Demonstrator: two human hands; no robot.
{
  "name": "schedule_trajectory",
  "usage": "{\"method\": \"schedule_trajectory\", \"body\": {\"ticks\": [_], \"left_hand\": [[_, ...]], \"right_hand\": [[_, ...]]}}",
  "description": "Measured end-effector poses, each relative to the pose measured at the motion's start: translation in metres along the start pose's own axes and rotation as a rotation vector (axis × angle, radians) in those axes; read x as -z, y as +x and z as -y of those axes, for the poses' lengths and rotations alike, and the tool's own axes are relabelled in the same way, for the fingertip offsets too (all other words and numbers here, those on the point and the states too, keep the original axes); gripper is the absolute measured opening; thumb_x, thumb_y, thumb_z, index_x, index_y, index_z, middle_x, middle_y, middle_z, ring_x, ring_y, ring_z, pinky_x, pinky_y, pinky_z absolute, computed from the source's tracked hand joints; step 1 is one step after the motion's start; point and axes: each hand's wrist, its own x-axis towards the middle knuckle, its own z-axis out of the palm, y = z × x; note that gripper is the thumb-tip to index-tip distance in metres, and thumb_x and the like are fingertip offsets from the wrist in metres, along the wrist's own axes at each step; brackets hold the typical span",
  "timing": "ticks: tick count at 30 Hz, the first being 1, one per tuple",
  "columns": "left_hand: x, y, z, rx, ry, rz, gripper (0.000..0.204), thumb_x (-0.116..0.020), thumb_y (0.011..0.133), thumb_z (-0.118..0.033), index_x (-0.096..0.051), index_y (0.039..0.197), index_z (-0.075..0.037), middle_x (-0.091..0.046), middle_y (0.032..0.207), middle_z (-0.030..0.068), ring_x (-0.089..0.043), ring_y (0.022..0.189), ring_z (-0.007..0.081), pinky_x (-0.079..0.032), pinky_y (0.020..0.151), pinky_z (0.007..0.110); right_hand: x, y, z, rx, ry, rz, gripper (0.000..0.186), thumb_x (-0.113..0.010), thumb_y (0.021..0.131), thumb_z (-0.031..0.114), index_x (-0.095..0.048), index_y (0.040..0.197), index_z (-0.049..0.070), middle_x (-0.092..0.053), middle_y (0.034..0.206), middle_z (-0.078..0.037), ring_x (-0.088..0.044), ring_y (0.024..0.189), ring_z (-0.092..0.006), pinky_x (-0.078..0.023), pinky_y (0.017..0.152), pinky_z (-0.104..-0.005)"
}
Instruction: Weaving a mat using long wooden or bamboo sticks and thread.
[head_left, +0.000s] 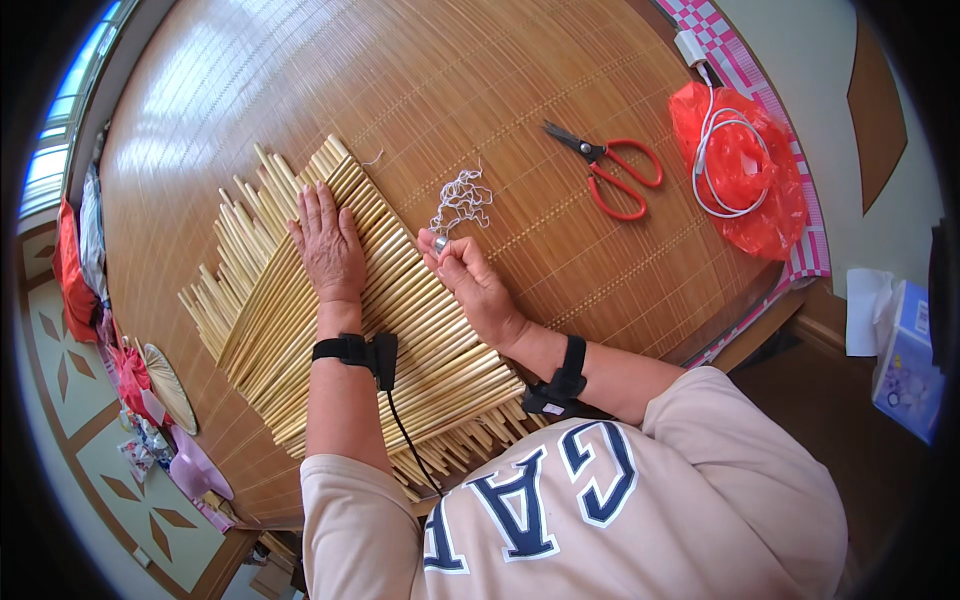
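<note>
A mat of straw-coloured sticks (400,320) lies before me, its sticks laid side by side with uneven ends at the far left and near edges. My left hand (333,250) rests flat on its upper part, fingers stretched out. At the mat's right edge, my right hand (475,285) is closed, thumb against the curled fingers; whatever is pinched there is too small to make out. One of its fingers wears a silver metal ring (440,243). Loose white thread (463,200) lies tangled just beyond those fingertips.
Red-handled scissors (610,170) lie right of the thread on the bamboo-slat surface (500,80). Farther right are a red plastic bag (740,170) and a coiled white cable (705,150). A round fan (170,390) and a pink hat (200,465) sit at the left edge.
</note>
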Motion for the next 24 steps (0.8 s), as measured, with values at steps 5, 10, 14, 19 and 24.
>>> {"method": "schedule_trajectory", "body": {"ticks": [5,10,14,19,24], "left_hand": [[-0.002,0.001,0.001,-0.005,-0.008,0.001,0.050,-0.027,0.095,-0.034,-0.027,0.139,-0.009,-0.026,0.144,0.0129,-0.018,0.135,0.0242,-0.008,0.110,0.043],[-0.001,0.001,0.002,0.006,0.003,0.004,0.051,-0.026,0.095,-0.036,-0.027,0.139,-0.010,-0.025,0.144,0.0115,-0.017,0.135,0.0229,-0.007,0.110,0.041],[-0.003,0.000,0.002,0.000,-0.003,-0.011,0.051,-0.026,0.095,-0.037,-0.026,0.139,-0.010,-0.025,0.144,0.0115,-0.017,0.135,0.0229,-0.008,0.110,0.041],[-0.003,0.000,0.002,-0.006,0.005,-0.026,0.051,-0.025,0.095,-0.037,-0.027,0.139,-0.011,-0.026,0.144,0.0114,-0.018,0.135,0.0229,-0.009,0.110,0.041],[-0.006,0.001,0.003,-0.004,0.012,-0.033,0.051,-0.025,0.095,-0.037,-0.028,0.138,-0.011,-0.026,0.143,0.0109,-0.018,0.135,0.0225,-0.009,0.110,0.042]], "right_hand": [[0.011,0.005,0.018,0.062,0.003,-0.050,0.007,-0.033,0.096,0.010,-0.040,0.099,0.007,-0.038,0.133,-0.015,-0.034,0.127,-0.0212,-0.029,0.106,-0.0333],[0.012,-0.003,0.015,0.069,-0.062,-0.027,0.008,-0.033,0.096,0.010,-0.039,0.100,0.007,-0.038,0.133,-0.015,-0.035,0.127,-0.0217,-0.028,0.106,-0.0342],[0.005,-0.016,0.009,-0.012,-0.020,-0.034,0.007,-0.035,0.096,0.010,-0.039,0.099,0.005,-0.036,0.134,-0.016,-0.033,0.127,-0.0207,-0.028,0.107,-0.0330],[0.005,-0.016,0.000,0.080,-0.087,-0.001,0.010,-0.037,0.096,0.010,-0.039,0.100,0.002,-0.039,0.131,-0.018,-0.035,0.125,-0.0217,-0.031,0.104,-0.0308],[0.002,-0.018,0.000,0.127,-0.119,0.008,0.009,-0.037,0.096,0.010,-0.039,0.100,0.002,-0.038,0.132,-0.017,-0.036,0.124,-0.0209,-0.031,0.104,-0.0303]]}}
